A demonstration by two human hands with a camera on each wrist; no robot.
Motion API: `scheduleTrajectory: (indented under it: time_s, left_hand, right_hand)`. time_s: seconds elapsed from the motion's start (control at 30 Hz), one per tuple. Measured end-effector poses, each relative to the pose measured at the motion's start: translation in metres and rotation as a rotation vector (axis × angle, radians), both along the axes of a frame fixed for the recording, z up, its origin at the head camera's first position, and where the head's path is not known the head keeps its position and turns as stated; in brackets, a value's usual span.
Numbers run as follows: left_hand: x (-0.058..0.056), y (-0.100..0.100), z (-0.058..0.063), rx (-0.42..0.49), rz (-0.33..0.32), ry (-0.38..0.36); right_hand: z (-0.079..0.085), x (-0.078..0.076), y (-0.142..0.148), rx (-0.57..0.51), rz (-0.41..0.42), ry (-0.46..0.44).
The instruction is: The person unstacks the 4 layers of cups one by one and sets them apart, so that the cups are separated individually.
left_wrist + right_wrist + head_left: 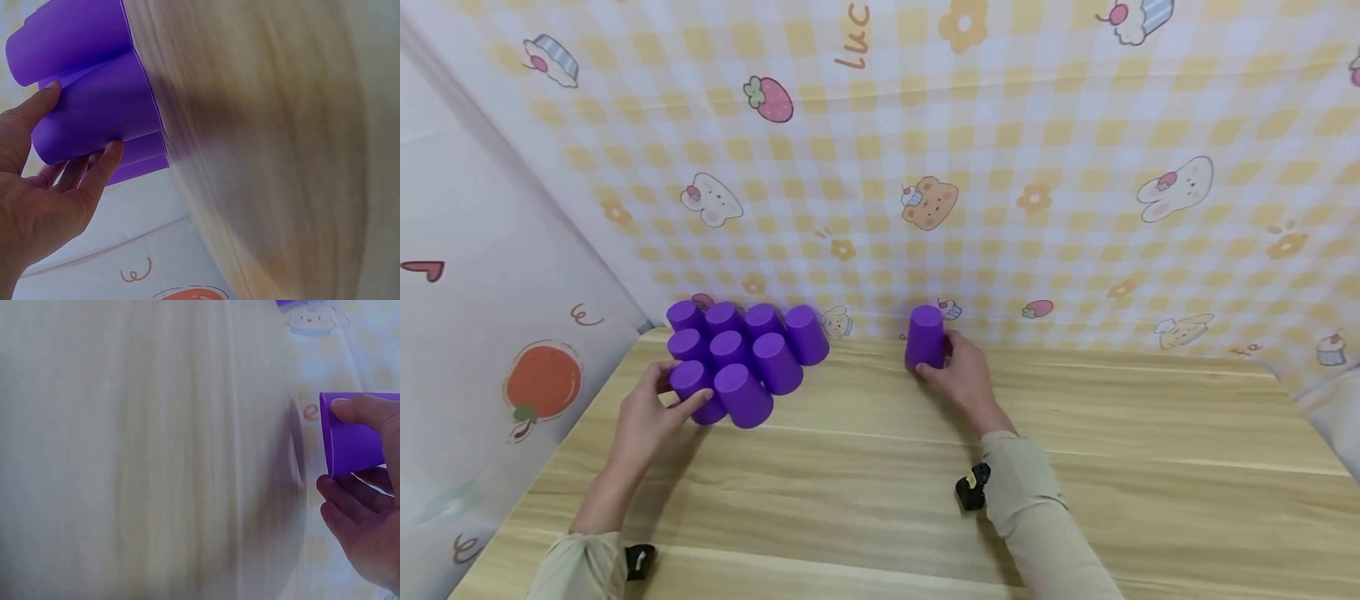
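Note:
Several purple cups (pixel 778 363) stand upside down in a tight cluster at the back left of the table. With thumb and fingers on opposite sides, my left hand (pixel 645 414) holds the cup at the cluster's front left corner (pixel 100 112). That cup's rim sits at the tabletop, among its neighbours. Farther right, near the back wall, my right hand (pixel 962 372) grips a single purple cup (pixel 925 336), also upside down. Patterned cloth shows between this cup's rim (pixel 326 434) and the table edge in the right wrist view.
A wooden table (pixel 820 500) meets a yellow checked cloth wall (pixel 880 150) at its back edge. White printed cloth (pixel 490 275) closes off the left side. Small black devices (pixel 972 493) sit by both sleeves.

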State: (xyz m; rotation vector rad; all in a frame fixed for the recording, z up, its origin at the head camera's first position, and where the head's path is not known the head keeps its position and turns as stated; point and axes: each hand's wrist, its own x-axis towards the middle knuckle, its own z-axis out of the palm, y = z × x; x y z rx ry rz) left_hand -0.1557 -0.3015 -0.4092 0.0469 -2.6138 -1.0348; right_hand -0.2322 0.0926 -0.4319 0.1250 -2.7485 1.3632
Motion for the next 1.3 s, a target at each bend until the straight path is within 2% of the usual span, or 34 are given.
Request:
scheduleTrajectory:
  time_s: [0.27, 0.53, 0.77, 1.07, 1.3]
  left_hand:
    - [0.000, -0.001, -0.001, 0.023, -0.011, 0.002]
    - [0.000, -0.003, -0.003, 0.021, -0.009, 0.016]
    - [0.001, -0.002, -0.004, 0.022, -0.012, 0.020]
    - [0.000, 0.001, -0.004, 0.017, -0.003, 0.014]
    - [0.000, 0.000, -0.004, 0.014, -0.001, 0.012]
  right_hand:
    - [-0.002, 0.004, -0.032, 0.017, 0.073, -0.037]
    - [0.002, 0.006, -0.072, 0.026, 0.174, -0.073]
    - [0.000, 0.010, -0.103, 0.063, 0.257, -0.037]
    - [0.002, 0.014, -0.122, 0.170, 0.261, -0.001]
    - [-0.001, 0.015, -0.129, 0.205, 0.275, 0.022]
